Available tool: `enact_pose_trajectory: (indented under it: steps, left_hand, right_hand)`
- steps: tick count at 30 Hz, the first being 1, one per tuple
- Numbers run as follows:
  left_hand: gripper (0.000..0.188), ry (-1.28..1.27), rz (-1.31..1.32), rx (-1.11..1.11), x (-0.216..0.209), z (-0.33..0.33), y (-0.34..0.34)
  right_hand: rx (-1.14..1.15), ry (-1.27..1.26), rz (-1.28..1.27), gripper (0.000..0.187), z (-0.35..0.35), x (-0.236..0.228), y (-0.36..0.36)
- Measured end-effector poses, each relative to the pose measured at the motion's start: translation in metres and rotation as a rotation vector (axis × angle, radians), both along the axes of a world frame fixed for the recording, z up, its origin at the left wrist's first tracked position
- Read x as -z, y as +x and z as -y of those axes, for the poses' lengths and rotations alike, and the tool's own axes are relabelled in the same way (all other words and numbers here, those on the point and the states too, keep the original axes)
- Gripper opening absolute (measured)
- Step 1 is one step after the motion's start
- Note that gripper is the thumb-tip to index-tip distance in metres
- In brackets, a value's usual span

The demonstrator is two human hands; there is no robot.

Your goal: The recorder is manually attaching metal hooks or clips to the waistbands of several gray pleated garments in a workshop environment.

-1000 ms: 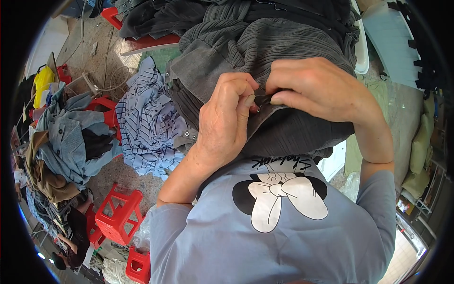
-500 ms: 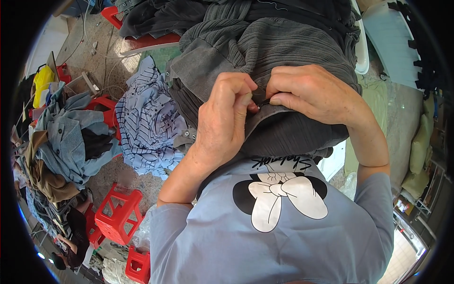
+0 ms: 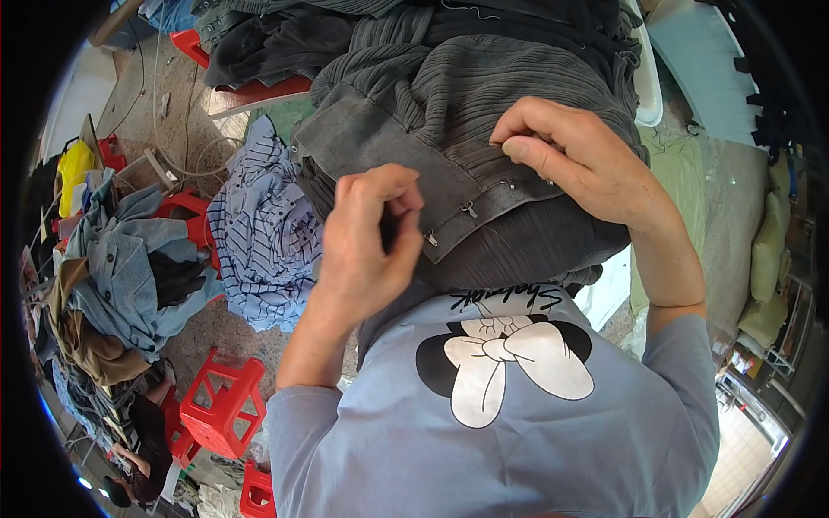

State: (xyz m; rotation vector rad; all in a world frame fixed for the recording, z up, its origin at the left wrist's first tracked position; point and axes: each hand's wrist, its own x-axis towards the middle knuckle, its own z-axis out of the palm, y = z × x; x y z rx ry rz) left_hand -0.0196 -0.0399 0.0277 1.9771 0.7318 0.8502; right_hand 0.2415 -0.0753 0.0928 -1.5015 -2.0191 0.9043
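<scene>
A dark grey ribbed garment [image 3: 535, 73] lies heaped in front of me, its flat waistband [image 3: 492, 207] facing up. Small metal hooks [image 3: 469, 209] sit along that band. Over the band's left end hovers my left hand [image 3: 367, 237], fingers curled, thumb apart from them, nothing visible between. My right hand [image 3: 574, 160] is above the ribbed cloth to the right of the hooks. Its thumb and index finger are pinched together; a tiny dark bit shows at the tips, too small to name.
A blue striped garment [image 3: 263, 224] lies bunched left of the pile. Farther left are heaped denim clothes [image 3: 129, 250] and red plastic stools [image 3: 220, 414]. A white tub edge [image 3: 649, 78] stands at the right. Another person [image 3: 142, 449] is at the lower left.
Both hands have come off the waistband and moved apart, the left one down and left. The band, earlier folded up between my fingers, now lies flat with its hooks showing.
</scene>
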Motion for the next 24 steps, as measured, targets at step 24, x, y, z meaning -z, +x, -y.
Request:
enact_pose_trajectory:
  steps: [24]
  left_hand:
    - [0.023, 0.067, -0.112, 0.27, -0.045, -0.02, -0.014]
  right_hand:
    - [0.167, -0.161, -0.131, 0.018, 0.04, -0.001, 0.001]
